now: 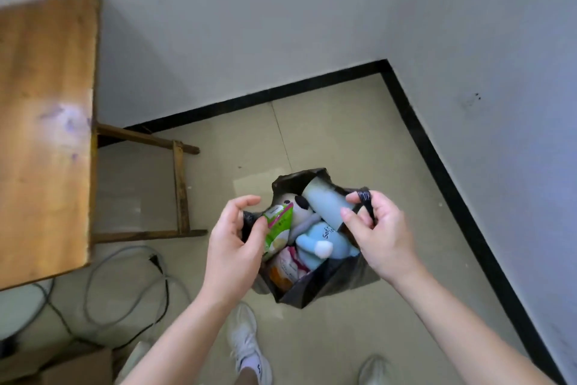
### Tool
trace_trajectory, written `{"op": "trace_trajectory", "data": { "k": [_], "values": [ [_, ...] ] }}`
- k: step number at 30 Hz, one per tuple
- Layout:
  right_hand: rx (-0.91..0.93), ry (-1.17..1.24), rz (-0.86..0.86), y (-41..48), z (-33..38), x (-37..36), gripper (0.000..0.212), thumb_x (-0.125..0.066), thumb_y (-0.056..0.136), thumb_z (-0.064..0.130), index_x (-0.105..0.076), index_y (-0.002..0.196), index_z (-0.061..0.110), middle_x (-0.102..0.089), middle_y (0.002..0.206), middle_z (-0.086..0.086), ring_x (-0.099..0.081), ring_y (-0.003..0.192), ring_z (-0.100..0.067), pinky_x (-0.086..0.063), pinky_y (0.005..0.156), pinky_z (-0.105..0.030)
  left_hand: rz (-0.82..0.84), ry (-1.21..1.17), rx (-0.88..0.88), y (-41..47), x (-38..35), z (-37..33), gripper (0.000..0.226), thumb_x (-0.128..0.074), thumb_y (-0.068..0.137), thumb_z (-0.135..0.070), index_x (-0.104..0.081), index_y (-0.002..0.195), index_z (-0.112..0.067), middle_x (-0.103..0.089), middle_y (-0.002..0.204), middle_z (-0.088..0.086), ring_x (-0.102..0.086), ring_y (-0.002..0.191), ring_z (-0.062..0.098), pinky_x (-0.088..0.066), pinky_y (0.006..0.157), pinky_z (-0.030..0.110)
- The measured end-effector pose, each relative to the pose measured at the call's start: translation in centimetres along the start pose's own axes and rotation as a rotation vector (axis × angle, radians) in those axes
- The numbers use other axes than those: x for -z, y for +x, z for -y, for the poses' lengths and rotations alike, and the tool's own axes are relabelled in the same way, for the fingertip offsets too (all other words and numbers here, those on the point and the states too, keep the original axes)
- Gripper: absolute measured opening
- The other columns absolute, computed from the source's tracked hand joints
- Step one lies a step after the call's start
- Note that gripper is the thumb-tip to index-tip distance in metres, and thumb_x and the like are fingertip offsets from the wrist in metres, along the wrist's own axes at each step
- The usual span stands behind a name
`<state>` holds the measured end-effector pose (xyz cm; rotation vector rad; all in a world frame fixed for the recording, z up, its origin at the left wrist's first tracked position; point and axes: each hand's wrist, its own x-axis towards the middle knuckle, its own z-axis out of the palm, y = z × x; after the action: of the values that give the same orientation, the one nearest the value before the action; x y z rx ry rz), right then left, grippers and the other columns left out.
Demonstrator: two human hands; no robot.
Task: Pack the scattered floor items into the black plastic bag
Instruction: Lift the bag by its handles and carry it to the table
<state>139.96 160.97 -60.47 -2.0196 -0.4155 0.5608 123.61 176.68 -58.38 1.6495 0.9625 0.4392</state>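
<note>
Beige floor tiles (343,134) meet white walls at a black-skirted corner. Over them the black plastic bag (315,291) is held open between both hands. The left hand (237,244) curls its fingers round the left rim, thumb beside a green snack pouch (278,228). The right hand (377,234) pinches the right handle. Inside lie the pouch, a blue plush toy (324,238), a pale cylinder (324,200) and an orange-pink packet (285,272).
</note>
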Motion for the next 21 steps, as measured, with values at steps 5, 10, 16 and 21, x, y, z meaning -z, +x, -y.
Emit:
{"op": "trace_trajectory", "data": {
  "k": [5,10,16,21],
  "values": [
    [0.08,-0.056,0.071,-4.9,13.4,8.4,0.01,-0.072,0.088,0.028,-0.063,0.091,0.025,-0.044,0.056,0.012,-0.045,0.053,-0.006,-0.039,0.055,-0.019,-0.046,-0.121,0.057,-6.1,4.7,-14.5,0.022,-0.061,0.096,-0.013,-0.06,0.109,-0.031,-0.065,0.079,0.016,-0.068,0.076,0.026,-0.06,0.071,0.04],
    [0.221,-0.022,0.11,-7.4,25.9,13.4,0.01,-0.073,0.089,0.03,-0.065,0.089,0.024,-0.044,0.055,0.015,-0.043,0.052,-0.004,-0.042,0.054,-0.016,-0.153,-0.177,-0.04,-9.0,9.9,-25.6,0.019,-0.064,0.094,-0.017,-0.06,0.108,-0.029,-0.067,0.083,0.019,-0.069,0.079,0.028,-0.06,0.072,0.046],
    [0.382,-0.04,0.094,-6.3,36.1,12.6,0.013,-0.075,0.086,0.034,-0.067,0.086,0.024,-0.046,0.054,0.016,-0.043,0.05,-0.003,-0.041,0.053,-0.018,-0.22,-0.289,-0.176,-8.2,16.3,-32.6,0.019,-0.065,0.092,-0.009,-0.062,0.107,-0.021,-0.066,0.072,0.0,-0.06,0.061,0.011,-0.052,0.061,0.027],
    [0.44,-0.075,0.143,-3.7,42.9,7.8,0.012,-0.077,0.086,0.03,-0.068,0.087,0.021,-0.045,0.052,0.016,-0.042,0.05,-0.003,-0.039,0.053,-0.016,-0.239,-0.327,-0.253,-4.6,23.0,-34.1,0.018,-0.067,0.091,-0.009,-0.063,0.106,-0.019,-0.057,0.061,-0.004,-0.052,0.057,0.009,-0.046,0.057,0.022]
  ]
}}
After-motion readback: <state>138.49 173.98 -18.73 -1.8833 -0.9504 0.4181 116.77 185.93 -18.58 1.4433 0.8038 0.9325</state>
